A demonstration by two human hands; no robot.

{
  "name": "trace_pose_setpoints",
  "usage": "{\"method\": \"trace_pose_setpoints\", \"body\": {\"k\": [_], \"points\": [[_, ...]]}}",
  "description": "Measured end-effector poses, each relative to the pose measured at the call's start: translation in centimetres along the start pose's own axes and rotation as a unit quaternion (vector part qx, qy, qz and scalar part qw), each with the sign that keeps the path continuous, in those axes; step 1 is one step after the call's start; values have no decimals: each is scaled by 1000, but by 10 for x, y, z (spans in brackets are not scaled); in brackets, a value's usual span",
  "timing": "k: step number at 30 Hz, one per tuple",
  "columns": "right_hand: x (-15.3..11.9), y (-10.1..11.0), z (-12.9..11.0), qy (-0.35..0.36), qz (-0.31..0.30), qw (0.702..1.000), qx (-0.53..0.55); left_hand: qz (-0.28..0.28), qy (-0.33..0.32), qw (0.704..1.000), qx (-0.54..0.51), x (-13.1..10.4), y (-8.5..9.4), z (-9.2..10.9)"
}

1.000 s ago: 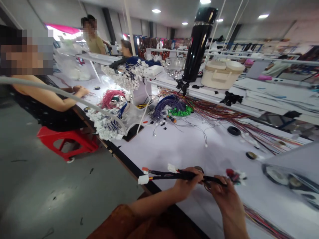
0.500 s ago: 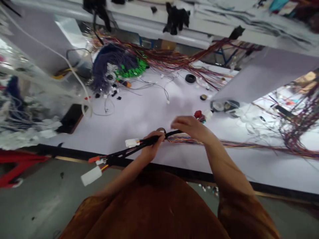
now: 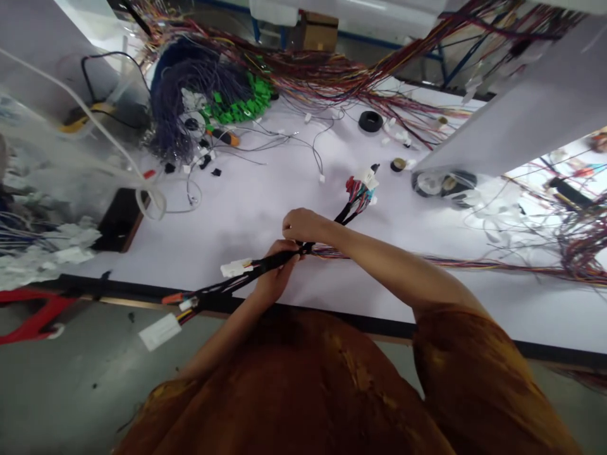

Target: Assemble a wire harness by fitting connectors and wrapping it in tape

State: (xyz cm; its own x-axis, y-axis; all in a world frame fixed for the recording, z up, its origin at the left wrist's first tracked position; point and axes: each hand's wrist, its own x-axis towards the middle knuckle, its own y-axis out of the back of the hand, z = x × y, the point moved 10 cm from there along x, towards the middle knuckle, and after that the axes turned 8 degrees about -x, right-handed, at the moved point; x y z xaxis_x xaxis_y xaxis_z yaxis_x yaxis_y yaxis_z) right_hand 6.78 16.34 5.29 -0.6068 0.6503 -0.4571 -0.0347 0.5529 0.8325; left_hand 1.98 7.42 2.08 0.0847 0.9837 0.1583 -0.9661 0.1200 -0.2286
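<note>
A wiring workshop — wire bundles [image 3: 327,71], green connectors [image 3: 241,106], a long workbench [image 3: 237,202].

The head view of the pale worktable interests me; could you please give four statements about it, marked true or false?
1. The left hand grips the black-taped wire harness. True.
2. The bright green plastic connectors lie right of the black ring-shaped roll. False: they lie left of it.
3. The large white block-shaped connector shows past the worktable's black edge, against the floor. True.
4. The right hand holds the small orange-and-black tool. False: the tool lies apart from that hand.
</note>
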Motion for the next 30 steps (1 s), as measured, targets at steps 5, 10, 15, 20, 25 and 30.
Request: {"method": "trace_pose_setpoints", "body": {"k": [5, 10, 15, 20, 25, 30], "points": [[-16, 19, 4, -41, 76, 996, -2, 28, -9, 999, 19, 5, 9, -2], [-39, 31, 9, -55, 150, 986, 41, 33, 20, 999, 29, 9, 15, -8], [-67, 38, 11, -63, 234, 965, 103, 59, 27, 997, 29, 11, 15, 0], [-100, 23, 11, -103, 321, 923, 184, 83, 9, 996, 42, 16, 15, 14], [-128, -24, 3, -144, 400, 880, 212, 78, 22, 996, 46, 18, 14, 17], [-121, -74, -7, -127, 369, 893, 223, 72, 62, 994, 47, 17, 11, 17]]}}
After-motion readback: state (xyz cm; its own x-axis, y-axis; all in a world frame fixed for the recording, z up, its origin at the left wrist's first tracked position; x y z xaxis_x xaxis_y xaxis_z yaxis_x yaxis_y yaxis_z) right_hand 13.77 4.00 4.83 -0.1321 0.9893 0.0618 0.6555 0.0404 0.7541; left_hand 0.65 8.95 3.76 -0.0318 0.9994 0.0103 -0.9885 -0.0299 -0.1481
